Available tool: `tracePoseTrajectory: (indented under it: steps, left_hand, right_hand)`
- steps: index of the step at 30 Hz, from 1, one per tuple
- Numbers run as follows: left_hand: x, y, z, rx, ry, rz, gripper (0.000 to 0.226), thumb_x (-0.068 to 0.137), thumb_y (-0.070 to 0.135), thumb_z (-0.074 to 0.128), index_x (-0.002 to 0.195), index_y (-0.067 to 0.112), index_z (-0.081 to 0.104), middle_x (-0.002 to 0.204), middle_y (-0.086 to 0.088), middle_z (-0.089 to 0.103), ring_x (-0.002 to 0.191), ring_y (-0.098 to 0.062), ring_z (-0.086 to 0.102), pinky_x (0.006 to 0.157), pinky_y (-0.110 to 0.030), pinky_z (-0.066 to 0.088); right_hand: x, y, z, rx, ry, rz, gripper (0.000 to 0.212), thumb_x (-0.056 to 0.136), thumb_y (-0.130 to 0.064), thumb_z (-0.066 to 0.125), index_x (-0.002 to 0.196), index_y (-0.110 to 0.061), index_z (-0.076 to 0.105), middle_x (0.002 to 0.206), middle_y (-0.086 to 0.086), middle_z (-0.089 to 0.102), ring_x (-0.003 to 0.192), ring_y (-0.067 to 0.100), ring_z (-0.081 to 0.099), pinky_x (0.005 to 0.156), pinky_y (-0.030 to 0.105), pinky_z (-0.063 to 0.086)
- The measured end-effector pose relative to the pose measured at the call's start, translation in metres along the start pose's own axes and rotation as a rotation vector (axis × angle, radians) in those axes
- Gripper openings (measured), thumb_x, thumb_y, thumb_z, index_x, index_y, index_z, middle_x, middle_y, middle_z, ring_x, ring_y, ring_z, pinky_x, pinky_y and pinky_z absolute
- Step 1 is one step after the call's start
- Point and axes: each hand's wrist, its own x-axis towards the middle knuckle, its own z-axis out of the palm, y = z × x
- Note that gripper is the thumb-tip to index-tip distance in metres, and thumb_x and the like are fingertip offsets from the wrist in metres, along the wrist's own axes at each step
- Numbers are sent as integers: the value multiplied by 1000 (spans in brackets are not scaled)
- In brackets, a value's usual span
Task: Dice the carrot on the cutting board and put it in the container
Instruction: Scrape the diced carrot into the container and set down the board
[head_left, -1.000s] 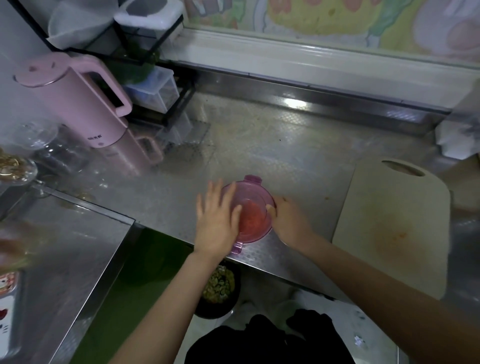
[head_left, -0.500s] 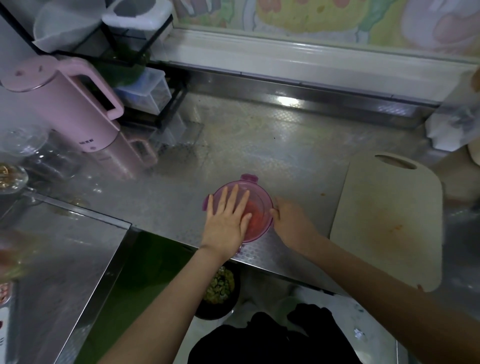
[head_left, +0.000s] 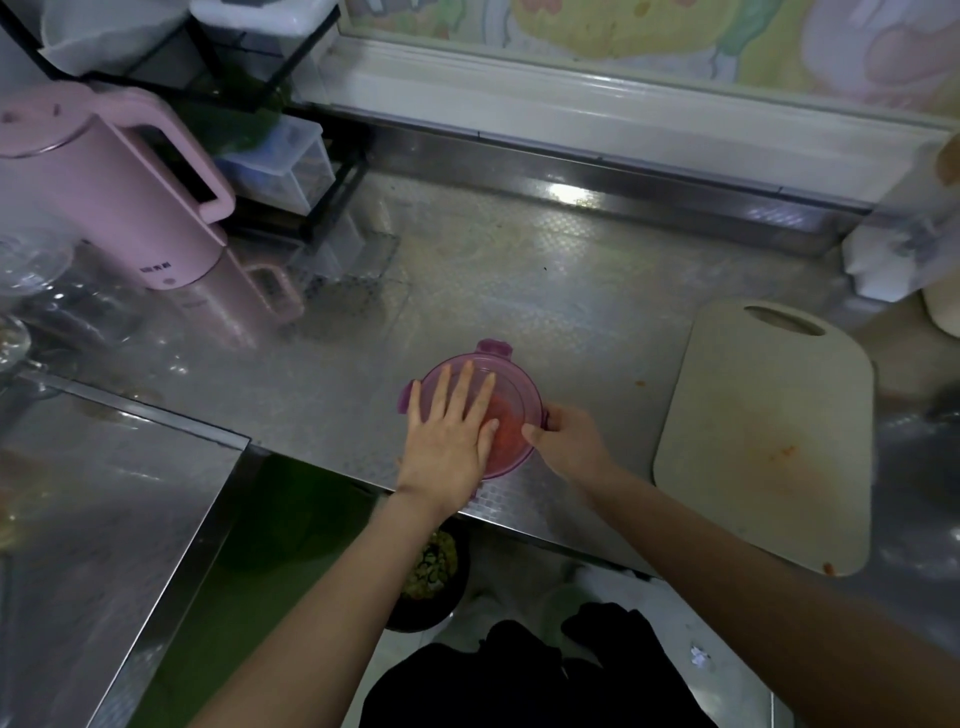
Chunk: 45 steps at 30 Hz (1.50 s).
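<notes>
Pressing my left hand (head_left: 447, 441) flat, now further across the purple lid (head_left: 511, 383), I'm gripping the container (head_left: 508, 469) with my right hand (head_left: 569, 441) (diced carrot (head_left: 506, 432) inside): nearly done.

I'm in a kitchen. The embossed stainless-steel surface (head_left: 519, 291) before me has a steel upstand (head_left: 623, 176) along its far edge. A pink electric kettle (head_left: 104, 197) stands towards the far left corner, next to a black wire rack (head_left: 311, 67) of clear plastic boxes (head_left: 280, 166). An orange-stained cutting board (head_left: 769, 441) lies near the right edge, and a lidded food container (head_left: 511, 384) sits at the near edge.
</notes>
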Motion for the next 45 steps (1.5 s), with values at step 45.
tracePoseTrajectory:
  steps: [45]
  left_hand:
    - [-8, -8, 5, -335, 43, -215, 82, 82, 52, -3, 148, 6, 14, 155, -19, 11, 143, -37, 7, 116, -47, 7]
  right_hand:
    - [72, -51, 5, -872, -175, -454, 36, 92, -5, 45, 126, -7, 58, 130, 12, 59, 120, 28, 53, 99, 29, 33]
